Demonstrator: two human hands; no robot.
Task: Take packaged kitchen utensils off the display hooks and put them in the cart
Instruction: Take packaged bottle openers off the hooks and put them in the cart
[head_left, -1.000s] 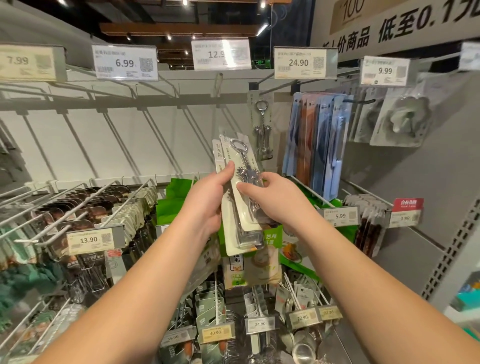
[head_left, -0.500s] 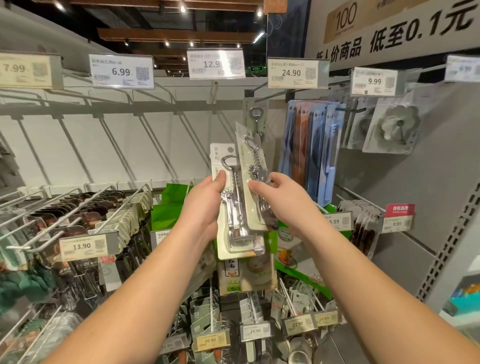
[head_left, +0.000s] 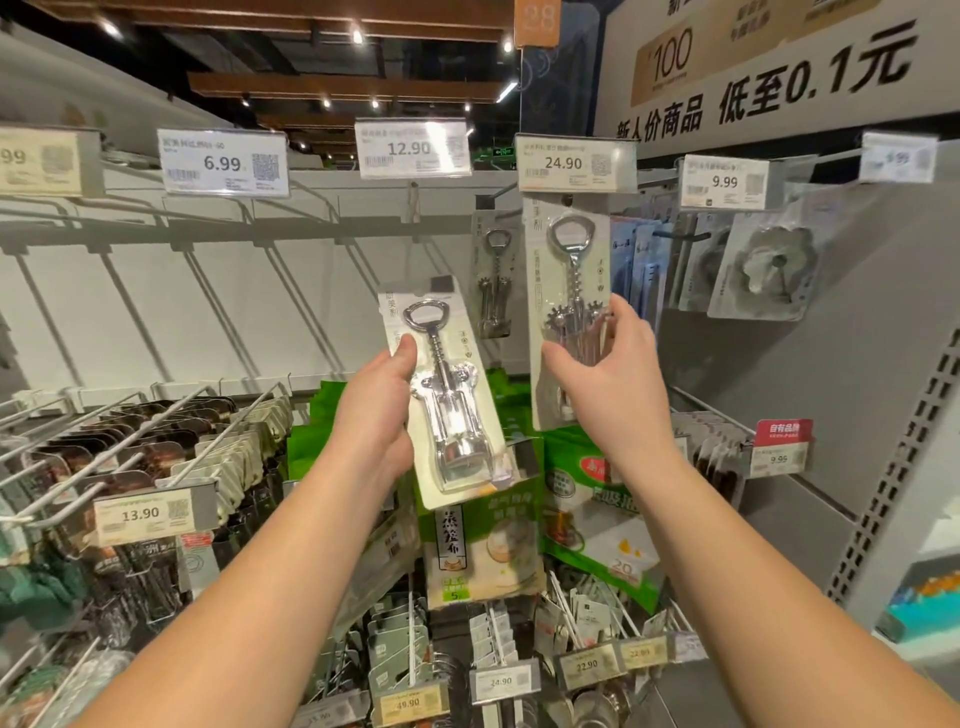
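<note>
Your left hand (head_left: 382, 410) grips a carded chrome corkscrew (head_left: 448, 400), tilted, thumb on its face, before the green packs (head_left: 597, 499). Your right hand (head_left: 605, 374) pinches a second corkscrew pack (head_left: 563, 291), upright under the 24.90 price tag (head_left: 574, 163).

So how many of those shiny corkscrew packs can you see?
3: one silver carded corkscrew pack in the left hand, one in the right hand, one hanging on the hook behind. More may be hidden.
</note>
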